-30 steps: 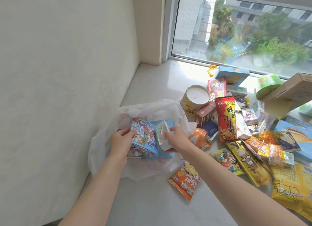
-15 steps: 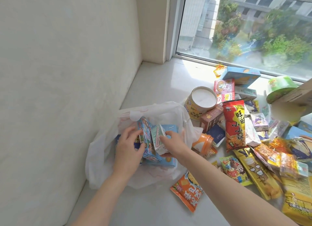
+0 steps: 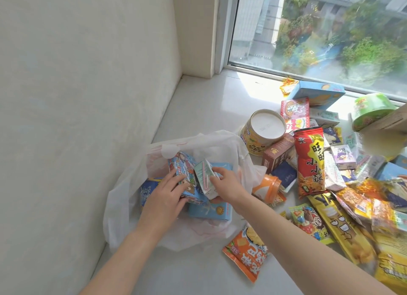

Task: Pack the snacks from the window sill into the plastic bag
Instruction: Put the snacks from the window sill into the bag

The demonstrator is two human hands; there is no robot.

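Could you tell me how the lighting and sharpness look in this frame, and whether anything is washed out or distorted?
Head view: daylight through the window leaves a blown-out patch on the sill; the yellow packets at the right edge are smeared; the wide lens bows the window frame; both hands, left hand and right hand, and the plastic bag are evenly lit and fairly sharp.

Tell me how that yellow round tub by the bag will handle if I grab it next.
The yellow tub looks stiff-walled, so it should keep shape. It is lying tilted against the brown box, so it may roll once freed. Probably wide for a one-handed grip.
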